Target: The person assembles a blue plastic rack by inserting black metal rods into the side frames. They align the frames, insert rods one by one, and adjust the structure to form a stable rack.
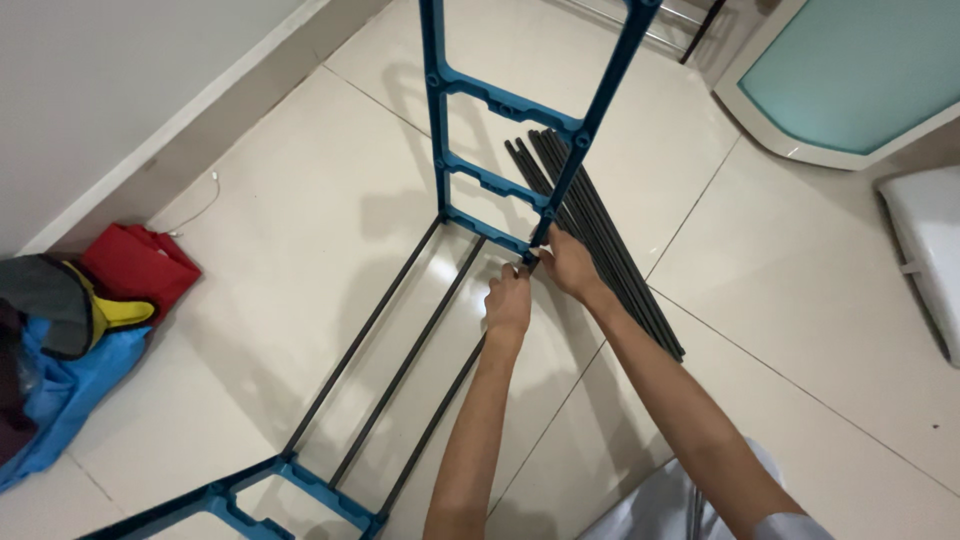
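A blue plastic rack frame (pixel 505 105) stands upright on the tiled floor, joined by thin black rods (pixel 400 370) to a second blue frame (pixel 290 490) near the bottom edge. My left hand (pixel 508 298) grips the nearest black rod just below the upright frame's lower right corner. My right hand (pixel 566 262) is closed around that corner where the rod meets the blue frame. A bundle of several loose black rods (pixel 600 235) lies on the floor right behind my right hand.
A pile of red, blue, yellow and grey bags (pixel 75 320) sits against the white wall at left. A white-framed teal panel (pixel 850 70) leans at upper right, and a white object (pixel 925 250) lies at the right edge.
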